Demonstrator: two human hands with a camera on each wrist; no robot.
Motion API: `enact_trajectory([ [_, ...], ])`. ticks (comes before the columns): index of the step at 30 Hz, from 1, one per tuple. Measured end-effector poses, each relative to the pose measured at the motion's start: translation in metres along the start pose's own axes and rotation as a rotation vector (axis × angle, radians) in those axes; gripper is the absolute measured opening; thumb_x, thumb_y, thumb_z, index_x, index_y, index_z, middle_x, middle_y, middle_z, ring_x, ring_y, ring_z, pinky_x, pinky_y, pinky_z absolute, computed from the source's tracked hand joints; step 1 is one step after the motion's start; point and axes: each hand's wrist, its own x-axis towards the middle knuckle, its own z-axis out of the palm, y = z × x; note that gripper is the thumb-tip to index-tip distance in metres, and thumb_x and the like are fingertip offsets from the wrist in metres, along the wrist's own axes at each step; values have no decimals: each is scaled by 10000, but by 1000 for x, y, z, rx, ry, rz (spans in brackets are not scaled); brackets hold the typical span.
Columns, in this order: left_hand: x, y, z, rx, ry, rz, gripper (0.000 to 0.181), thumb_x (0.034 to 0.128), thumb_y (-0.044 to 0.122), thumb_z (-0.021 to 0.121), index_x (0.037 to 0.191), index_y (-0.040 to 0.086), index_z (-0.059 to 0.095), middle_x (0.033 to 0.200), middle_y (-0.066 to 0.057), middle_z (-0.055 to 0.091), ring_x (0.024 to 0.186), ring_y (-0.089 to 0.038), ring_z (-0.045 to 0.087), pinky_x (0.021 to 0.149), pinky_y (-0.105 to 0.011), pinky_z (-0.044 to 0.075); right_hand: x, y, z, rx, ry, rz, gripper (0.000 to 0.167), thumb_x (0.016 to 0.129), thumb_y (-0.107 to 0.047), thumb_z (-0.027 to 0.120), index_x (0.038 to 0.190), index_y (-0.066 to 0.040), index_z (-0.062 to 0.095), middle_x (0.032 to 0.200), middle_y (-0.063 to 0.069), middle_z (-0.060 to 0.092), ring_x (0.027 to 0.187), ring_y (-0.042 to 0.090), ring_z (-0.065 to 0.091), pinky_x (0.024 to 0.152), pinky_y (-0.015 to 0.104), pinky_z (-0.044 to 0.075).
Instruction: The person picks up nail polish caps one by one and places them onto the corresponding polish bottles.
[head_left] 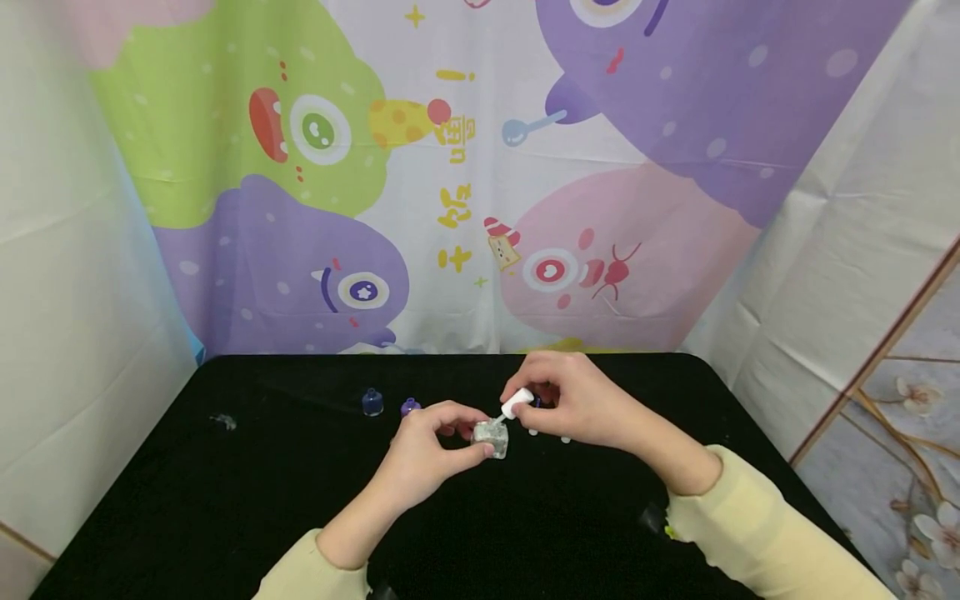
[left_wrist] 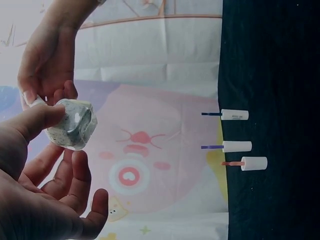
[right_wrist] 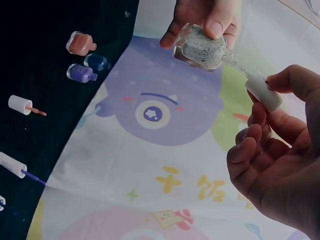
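My left hand (head_left: 427, 454) grips a clear glass nail polish bottle (head_left: 491, 440) with glittery contents between thumb and fingers, raised over the black-covered table. The bottle is tilted, its open neck toward the other hand in the right wrist view. Between thumb and fingers, my right hand (head_left: 573, 396) pinches a white nail polish cap (right_wrist: 265, 92). From that cap a speckled brush (right_wrist: 242, 68) reaches to the bottle's mouth; whether its tip is inside I cannot tell.
Uncapped bottles of orange (right_wrist: 81, 44), dark blue (right_wrist: 96, 62) and purple (right_wrist: 81, 73) polish stand on the black cloth (head_left: 285, 500). Three white brush caps, dark blue (left_wrist: 235, 115), purple (left_wrist: 237, 146) and orange (left_wrist: 255, 163), lie apart from them. A small shiny scrap (head_left: 223, 422) lies far left.
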Motion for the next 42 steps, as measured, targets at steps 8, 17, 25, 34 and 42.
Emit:
enact_trajectory([
  [8, -1, 2, 0, 15, 1, -23, 228, 740, 224, 791, 951, 228, 705, 859, 91, 655, 835, -124, 567, 771, -387, 447, 3, -1, 2, -17, -16, -22, 152, 790, -100, 684, 923, -173, 694, 813, -91, 554, 605, 67, 450, 542, 209, 400],
  [17, -1, 3, 0, 24, 4, -44, 218, 740, 232, 790, 940, 248, 705, 849, 106, 646, 844, -136, 547, 749, -367, 420, 2, -1, 6, 9, -2, -23, 149, 803, -106, 690, 935, -176, 689, 805, -77, 558, 616, 97, 467, 553, 208, 407],
  [25, 0, 2, 1, 20, 3, -42, 216, 749, 255, 785, 949, 248, 703, 867, 92, 646, 852, -134, 550, 748, -358, 416, 1, 1, 10, 84, 20, -8, 148, 833, -124, 692, 966, -186, 679, 807, -93, 559, 624, 161, 493, 565, 243, 434],
  [34, -1, 3, 1, -13, -6, -22, 232, 765, 269, 773, 978, 216, 698, 905, 67, 656, 871, -126, 569, 791, -330, 433, -2, 7, 18, 171, 68, -7, 149, 849, -162, 697, 993, -193, 670, 866, -68, 593, 623, 92, 467, 543, 232, 431],
  [42, -1, 4, 1, -18, 10, -40, 232, 754, 263, 783, 967, 231, 697, 906, 73, 663, 874, -122, 576, 800, -344, 425, -3, 6, 24, 281, 75, 5, 176, 842, -43, 677, 1013, -86, 673, 916, 16, 623, 661, 116, 510, 566, 274, 479],
])
